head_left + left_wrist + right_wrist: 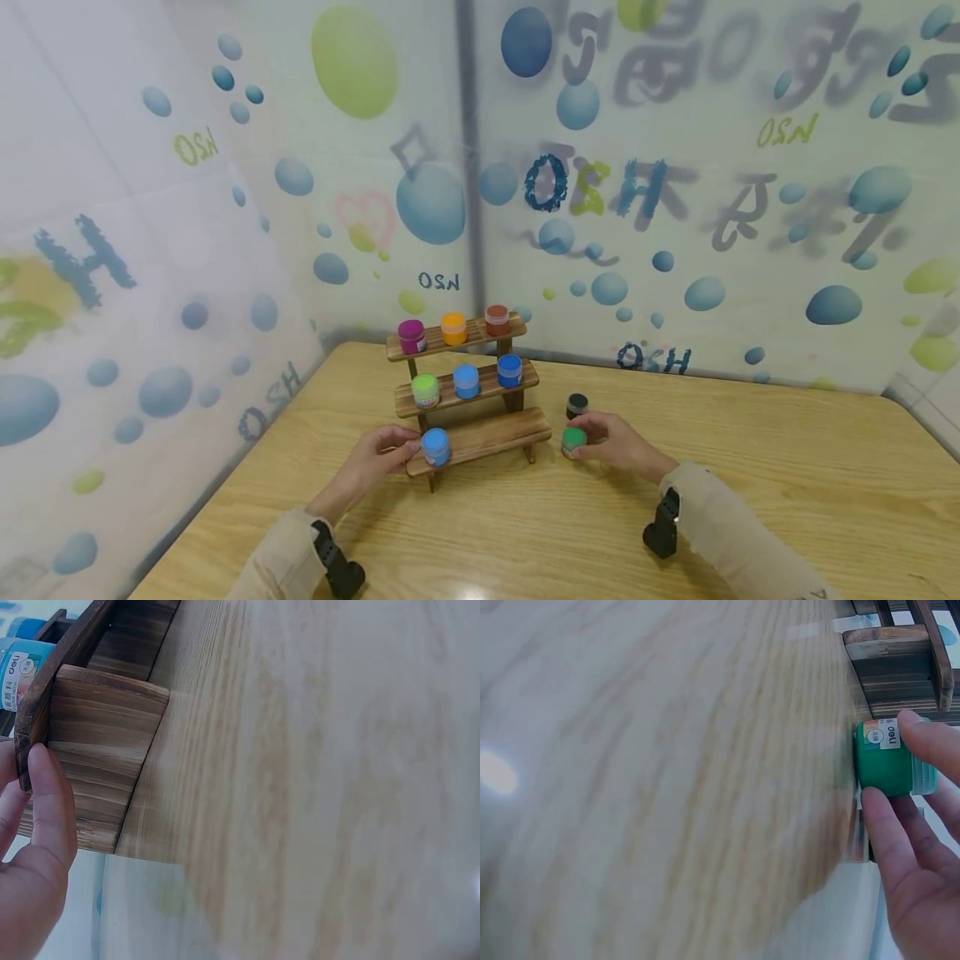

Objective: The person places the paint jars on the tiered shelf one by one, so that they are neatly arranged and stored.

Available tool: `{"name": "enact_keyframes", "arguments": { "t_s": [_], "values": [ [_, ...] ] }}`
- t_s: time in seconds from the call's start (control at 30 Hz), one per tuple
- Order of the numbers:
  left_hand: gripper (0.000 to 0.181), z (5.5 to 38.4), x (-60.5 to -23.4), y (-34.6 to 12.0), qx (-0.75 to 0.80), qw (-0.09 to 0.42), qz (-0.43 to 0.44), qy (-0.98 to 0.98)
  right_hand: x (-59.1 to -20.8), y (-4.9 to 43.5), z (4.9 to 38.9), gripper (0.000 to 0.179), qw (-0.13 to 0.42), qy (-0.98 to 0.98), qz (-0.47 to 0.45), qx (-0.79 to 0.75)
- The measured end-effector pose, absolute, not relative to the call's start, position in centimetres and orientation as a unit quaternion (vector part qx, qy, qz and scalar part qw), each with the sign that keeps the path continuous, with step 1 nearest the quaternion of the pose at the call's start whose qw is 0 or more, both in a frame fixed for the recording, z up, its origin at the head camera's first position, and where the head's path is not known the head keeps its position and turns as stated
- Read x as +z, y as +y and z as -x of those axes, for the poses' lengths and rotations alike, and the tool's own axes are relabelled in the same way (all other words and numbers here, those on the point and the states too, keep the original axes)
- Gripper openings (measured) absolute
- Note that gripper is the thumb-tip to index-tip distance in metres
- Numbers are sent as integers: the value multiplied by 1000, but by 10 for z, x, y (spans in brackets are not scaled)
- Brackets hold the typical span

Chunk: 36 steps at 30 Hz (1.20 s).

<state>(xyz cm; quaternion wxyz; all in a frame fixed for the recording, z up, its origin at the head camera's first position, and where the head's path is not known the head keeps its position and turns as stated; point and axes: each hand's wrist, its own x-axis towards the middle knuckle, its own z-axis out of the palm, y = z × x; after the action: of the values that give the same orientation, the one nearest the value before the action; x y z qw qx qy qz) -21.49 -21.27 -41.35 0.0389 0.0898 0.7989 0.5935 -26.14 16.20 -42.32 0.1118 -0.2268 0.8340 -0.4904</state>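
Note:
A three-tier wooden display stand (487,439) holds small paint jars. My left hand (382,450) pinches the left end of its lowest tier, beside a light blue jar (436,447). In the left wrist view the fingers (54,799) lie on both sides of the board's edge. To the right of the stand, my right hand (618,442) grips a green paint jar (885,759) between thumb and fingers, low at the tabletop. Just behind that jar is a black-lidded jar (577,405).
The middle tier bears a lime green jar (425,390), a sky blue jar (466,382) and a dark blue jar (510,372). On the top tier are purple (412,336), orange (453,329) and brown (497,320) jars. A patterned curtain (675,250) hangs behind the wooden table (750,483).

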Motion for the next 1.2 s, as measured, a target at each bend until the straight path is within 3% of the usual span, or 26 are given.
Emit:
{"name": "enact_keyframes", "arguments": {
  "t_s": [0.73,1.2],
  "values": [
    [28,214,-416,-213,591,33,-93,800,-391,168,252,46,83,841,250,-472],
    [28,215,-415,-213,593,34,-94,799,-380,144,243,43,72,834,292,-462]
  ]
}}
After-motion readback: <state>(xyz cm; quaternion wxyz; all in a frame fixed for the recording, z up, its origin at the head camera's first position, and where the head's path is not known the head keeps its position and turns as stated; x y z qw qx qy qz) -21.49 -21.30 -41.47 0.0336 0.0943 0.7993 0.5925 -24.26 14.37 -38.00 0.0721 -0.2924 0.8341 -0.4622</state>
